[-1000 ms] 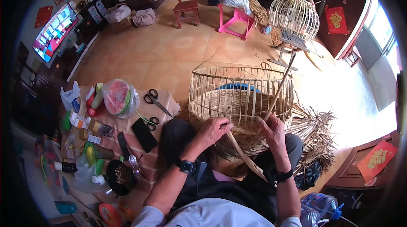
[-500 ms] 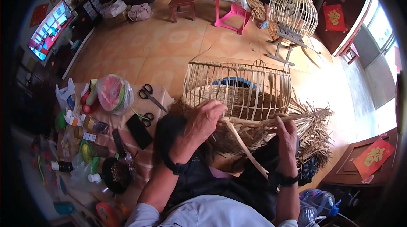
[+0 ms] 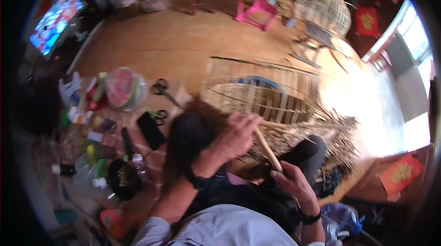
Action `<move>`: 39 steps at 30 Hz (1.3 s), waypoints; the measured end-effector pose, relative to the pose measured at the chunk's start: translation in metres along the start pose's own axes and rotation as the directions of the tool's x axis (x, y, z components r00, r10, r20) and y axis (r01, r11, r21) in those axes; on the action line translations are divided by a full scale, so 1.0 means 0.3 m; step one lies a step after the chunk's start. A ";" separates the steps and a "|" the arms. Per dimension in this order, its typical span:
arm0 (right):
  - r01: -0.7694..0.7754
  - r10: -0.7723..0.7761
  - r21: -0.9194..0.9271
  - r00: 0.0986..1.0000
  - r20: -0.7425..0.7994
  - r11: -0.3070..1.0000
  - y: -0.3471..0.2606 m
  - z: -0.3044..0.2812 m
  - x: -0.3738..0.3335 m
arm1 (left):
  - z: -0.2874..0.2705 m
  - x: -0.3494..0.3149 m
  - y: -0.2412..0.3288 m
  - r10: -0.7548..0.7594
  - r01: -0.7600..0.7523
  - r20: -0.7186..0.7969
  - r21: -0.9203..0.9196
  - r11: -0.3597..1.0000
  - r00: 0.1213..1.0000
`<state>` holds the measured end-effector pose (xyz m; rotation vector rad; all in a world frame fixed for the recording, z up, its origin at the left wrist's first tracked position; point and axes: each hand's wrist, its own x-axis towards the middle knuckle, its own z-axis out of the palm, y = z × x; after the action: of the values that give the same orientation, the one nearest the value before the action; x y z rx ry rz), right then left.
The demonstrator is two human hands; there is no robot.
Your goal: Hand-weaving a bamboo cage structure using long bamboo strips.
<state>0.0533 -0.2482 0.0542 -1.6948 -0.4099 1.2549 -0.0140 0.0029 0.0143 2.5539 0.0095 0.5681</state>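
Observation:
In front of my knees stands a basket (image 3: 229, 94) with woven lower walls and upright slats; motion blurs it. A pale flat strip of plant fibre (image 3: 266, 148) slants from its near edge toward my lap. My left hand (image 3: 234, 140) is closed around the strip's upper end beside the weave. Lower down, my right hand (image 3: 296, 182) grips the same strip between thumb and fingers. Loose straw (image 3: 342, 135) fans out at the basket's right side. A blue rounded thing (image 3: 259, 82) shows behind the slats.
To the left, a cloth-covered surface holds black scissors (image 3: 161, 88), a phone (image 3: 150, 130), a wrapped cut watermelon (image 3: 121, 87), bottles and a dark bowl (image 3: 123, 179). Plastic bottles (image 3: 337, 218) stand at lower right. Farther off are a pink stool (image 3: 256, 14) and a person with another basket (image 3: 324, 11).
My right hand has left the basket's right edge and come down and inward to grip the strip. My left hand has shifted slightly right and down. The whole view has tilted a little.

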 end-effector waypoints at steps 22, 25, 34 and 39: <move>0.234 -0.232 -0.123 0.972 0.029 0.964 0.022 0.013 -0.105 | 0.005 0.037 -0.072 0.044 -0.044 0.012 -0.005 0.999 0.999; 0.226 -0.222 -0.161 0.974 0.041 0.961 0.027 -0.025 -0.147 | -0.001 0.039 -0.054 -0.042 0.043 0.020 -0.038 0.998 0.999; 0.270 -0.255 -0.226 0.962 0.095 0.936 -0.019 -0.038 -0.159 | -0.008 0.024 -0.079 0.032 -0.032 -0.085 0.005 0.999 0.996; 0.004 -0.073 0.337 0.979 0.191 0.942 -0.068 -0.152 -0.283 | 0.035 0.032 -0.091 0.024 -0.040 -0.157 -0.102 0.994 0.987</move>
<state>0.0629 -0.3219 0.1190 -1.2724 -0.3246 1.3855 0.0017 0.0226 -0.0034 2.4066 -0.0063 0.7586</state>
